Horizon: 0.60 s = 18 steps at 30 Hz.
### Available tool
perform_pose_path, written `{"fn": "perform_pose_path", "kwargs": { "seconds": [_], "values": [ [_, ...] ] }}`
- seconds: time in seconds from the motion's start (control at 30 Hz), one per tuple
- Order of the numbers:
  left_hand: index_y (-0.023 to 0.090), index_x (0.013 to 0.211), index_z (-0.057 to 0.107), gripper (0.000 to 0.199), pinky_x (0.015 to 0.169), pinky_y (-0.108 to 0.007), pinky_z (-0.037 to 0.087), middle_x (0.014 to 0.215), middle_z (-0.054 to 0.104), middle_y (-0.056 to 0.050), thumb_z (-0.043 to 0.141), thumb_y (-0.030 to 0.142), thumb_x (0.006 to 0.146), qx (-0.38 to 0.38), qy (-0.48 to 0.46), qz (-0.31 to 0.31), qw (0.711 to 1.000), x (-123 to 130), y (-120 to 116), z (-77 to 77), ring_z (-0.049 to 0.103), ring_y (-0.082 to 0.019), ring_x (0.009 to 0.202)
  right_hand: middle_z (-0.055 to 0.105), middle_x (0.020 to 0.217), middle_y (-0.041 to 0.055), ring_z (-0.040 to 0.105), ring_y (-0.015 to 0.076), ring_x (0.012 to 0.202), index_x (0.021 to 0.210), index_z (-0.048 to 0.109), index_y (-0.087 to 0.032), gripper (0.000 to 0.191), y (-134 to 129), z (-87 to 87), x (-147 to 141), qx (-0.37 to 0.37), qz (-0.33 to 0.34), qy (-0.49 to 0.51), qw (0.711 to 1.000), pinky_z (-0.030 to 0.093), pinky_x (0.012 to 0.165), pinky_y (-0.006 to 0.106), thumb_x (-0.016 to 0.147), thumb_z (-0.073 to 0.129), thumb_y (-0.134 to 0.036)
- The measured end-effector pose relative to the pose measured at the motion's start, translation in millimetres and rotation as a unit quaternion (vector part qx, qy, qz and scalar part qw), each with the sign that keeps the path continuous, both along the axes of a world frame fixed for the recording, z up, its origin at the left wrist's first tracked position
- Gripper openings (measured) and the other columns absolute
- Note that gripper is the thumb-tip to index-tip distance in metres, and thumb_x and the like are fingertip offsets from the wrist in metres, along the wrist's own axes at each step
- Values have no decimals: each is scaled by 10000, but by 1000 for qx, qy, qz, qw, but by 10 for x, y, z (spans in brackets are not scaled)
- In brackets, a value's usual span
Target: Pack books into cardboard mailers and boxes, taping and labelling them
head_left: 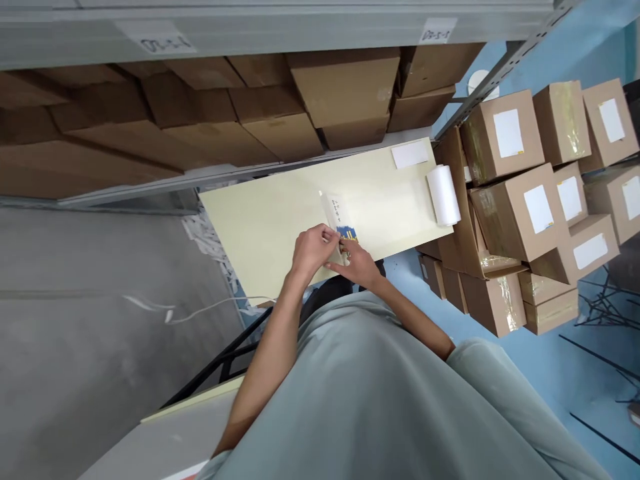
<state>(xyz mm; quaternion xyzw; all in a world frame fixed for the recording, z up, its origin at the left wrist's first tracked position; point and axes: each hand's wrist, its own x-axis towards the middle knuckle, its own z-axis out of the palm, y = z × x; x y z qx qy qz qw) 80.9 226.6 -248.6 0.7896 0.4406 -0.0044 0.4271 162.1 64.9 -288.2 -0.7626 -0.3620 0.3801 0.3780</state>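
A small clear packet point(337, 212) with dark print and a blue and yellow part lies on the pale yellow board point(270, 213), its lower end between my hands. My left hand point(314, 248) is closed, thumb and forefinger pinched at the packet's left edge. On the right side of that same end, my right hand point(356, 264) has its fingers bent in at the packet, with the thumb pointing left below them. Fingers cover the packet's lower part.
A white roll point(443, 195) and a white paper slip point(409, 155) are on the board's right end. Cardboard boxes point(515, 207) are stacked at the right. Behind the board, a metal shelf point(280, 30) holds more cartons point(345, 87). A white cable point(210, 308) hangs at the left.
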Motion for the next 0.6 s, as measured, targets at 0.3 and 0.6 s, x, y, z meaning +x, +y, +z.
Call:
{"fn": "perform_pose_path", "kwargs": {
  "seconds": [0.3, 0.6],
  "values": [
    [194, 1250, 819, 327, 1224, -539, 497, 1500, 712, -171, 554, 288, 1082, 114, -91, -274, 951, 1428, -406, -176, 581, -380, 1492, 769, 1012, 69, 735, 263, 940, 1036, 773, -220, 120, -597, -257, 1462, -82, -127, -4, 988, 573, 941, 365, 1047, 667, -275],
    [216, 1164, 868, 407, 1377, -605, 338, 1356, 743, -185, 551, 93, 940, 161, -36, -486, 859, 2106, -226, -909, 568, -368, 1520, 549, 648, -62, 566, 183, 692, 862, 762, -204, 110, -675, -808, 1796, -120, -175, 79, 974, 509, 767, 288, 955, 706, -218]
  ]
}}
